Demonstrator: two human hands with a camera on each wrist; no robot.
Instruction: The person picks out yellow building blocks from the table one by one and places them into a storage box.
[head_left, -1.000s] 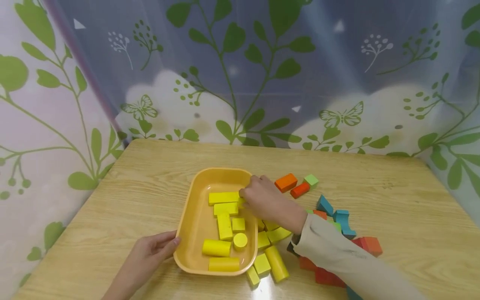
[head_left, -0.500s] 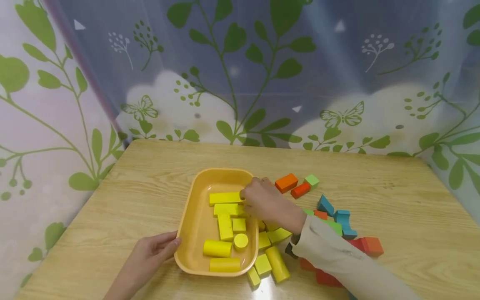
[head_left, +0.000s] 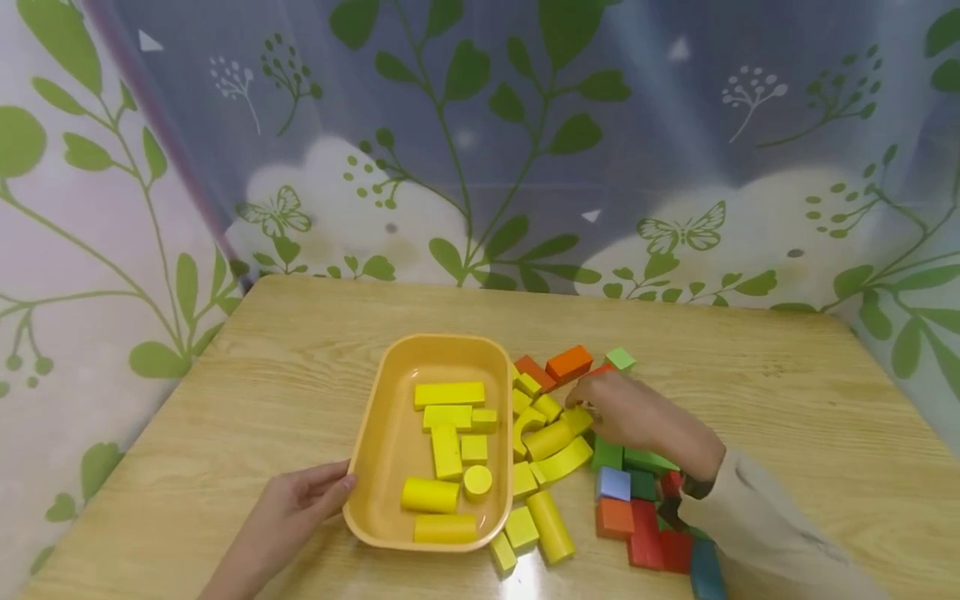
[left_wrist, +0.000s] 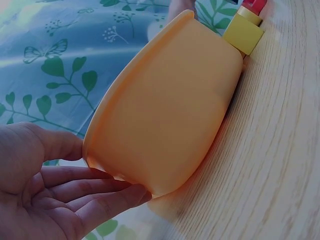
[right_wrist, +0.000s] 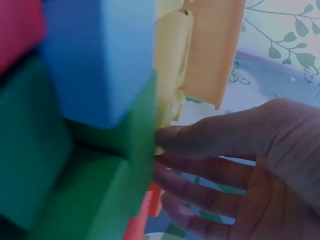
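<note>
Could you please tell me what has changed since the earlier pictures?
The right hand has let go of a small yellow block in the tray, moved right and now pinches another yellow block outside it. The left hand still holds the tray's left side; the tray stayed put.

One tray [head_left: 397, 454] holds eight yellow blocks [head_left: 446, 452].

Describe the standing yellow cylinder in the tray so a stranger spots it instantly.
On the wooden table, find the orange tray. Inside, near its right wall, the yellow cylinder stands just below a yellow cube in the head view. It alone there shows a round top.
</note>
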